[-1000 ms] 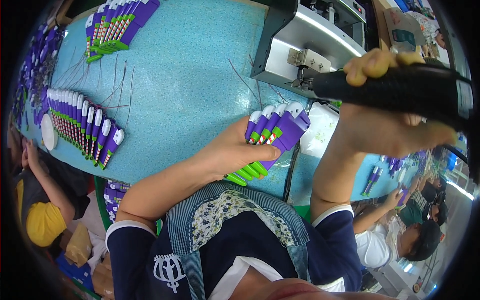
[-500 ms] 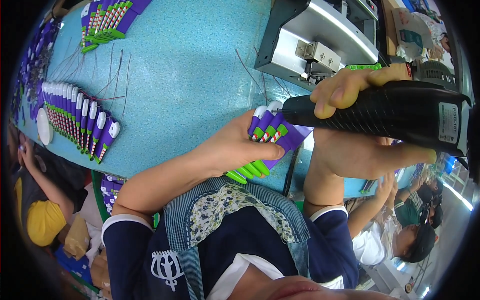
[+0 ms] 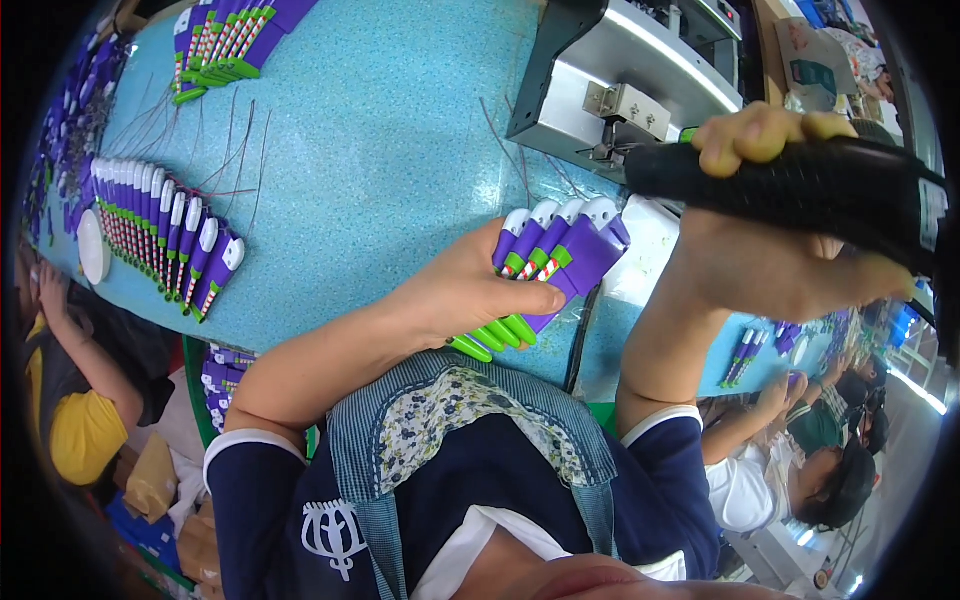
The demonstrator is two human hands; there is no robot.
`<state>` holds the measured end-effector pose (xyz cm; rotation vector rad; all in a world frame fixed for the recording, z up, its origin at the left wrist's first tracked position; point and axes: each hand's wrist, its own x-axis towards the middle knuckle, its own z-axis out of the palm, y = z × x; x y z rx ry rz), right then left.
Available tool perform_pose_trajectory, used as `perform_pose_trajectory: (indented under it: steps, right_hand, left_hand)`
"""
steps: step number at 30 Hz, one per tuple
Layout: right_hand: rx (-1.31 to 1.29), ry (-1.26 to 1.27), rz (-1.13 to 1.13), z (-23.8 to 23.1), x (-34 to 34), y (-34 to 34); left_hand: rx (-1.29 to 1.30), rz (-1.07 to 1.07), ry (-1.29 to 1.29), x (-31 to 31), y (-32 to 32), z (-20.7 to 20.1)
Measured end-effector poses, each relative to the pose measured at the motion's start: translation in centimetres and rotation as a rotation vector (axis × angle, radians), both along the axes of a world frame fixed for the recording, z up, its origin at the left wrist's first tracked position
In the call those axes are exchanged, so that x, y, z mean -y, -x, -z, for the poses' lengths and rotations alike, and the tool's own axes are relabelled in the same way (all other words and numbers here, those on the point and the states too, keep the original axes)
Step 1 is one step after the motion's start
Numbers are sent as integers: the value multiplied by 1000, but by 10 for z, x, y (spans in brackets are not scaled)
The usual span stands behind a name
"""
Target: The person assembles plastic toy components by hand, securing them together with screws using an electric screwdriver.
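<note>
While left hand (image 3: 487, 290) clamps purple toys (image 3: 588, 255) lengthwise 7-to-1 o'clock, white ends (image 3: 600, 209) at 1, right hand (image 3: 750, 255) grips black power tool (image 3: 800, 190), nose (image 3: 643, 172) toward 9.

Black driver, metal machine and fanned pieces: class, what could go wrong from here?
The fanned pieces might slide apart, as just the left hand pinches them. The driver in the right hand could knock the machine, which looks close by. Thin wires lying loose on the table might get snagged.
</note>
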<state>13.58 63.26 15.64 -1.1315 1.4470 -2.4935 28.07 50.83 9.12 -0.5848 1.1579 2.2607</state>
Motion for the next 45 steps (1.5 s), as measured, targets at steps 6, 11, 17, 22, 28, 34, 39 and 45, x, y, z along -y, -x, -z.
perform_pose_trajectory:
  steps: [6,11,17,22,28,34,39,45]
  right_hand:
    - [199,-15,-145,2,12,-42]
    - [222,-42,-160,20,19,-44]
    - [193,-17,-194,22,17,-47]
    - [111,5,-138,-10,-2,-44]
    - [116,-20,35,-4,-14,-51]
    - [22,14,-33,-13,-6,-28]
    - [197,486,-48,5,14,25]
    - [7,29,-18,-11,0,-14]
  left_hand:
    - [-79,8,-19,0,0,6]
    - [-111,-16,-30,0,1,8]
    - [-114,-3,-14,-2,-2,7]
    - [-6,-46,-32,4,-2,3]
    - [-197,-284,-91,-7,-8,21]
    - [-95,-161,-16,-5,-3,9]
    - [-46,-161,-51,-6,-8,8]
    - [-10,-87,-109,-3,-9,5]
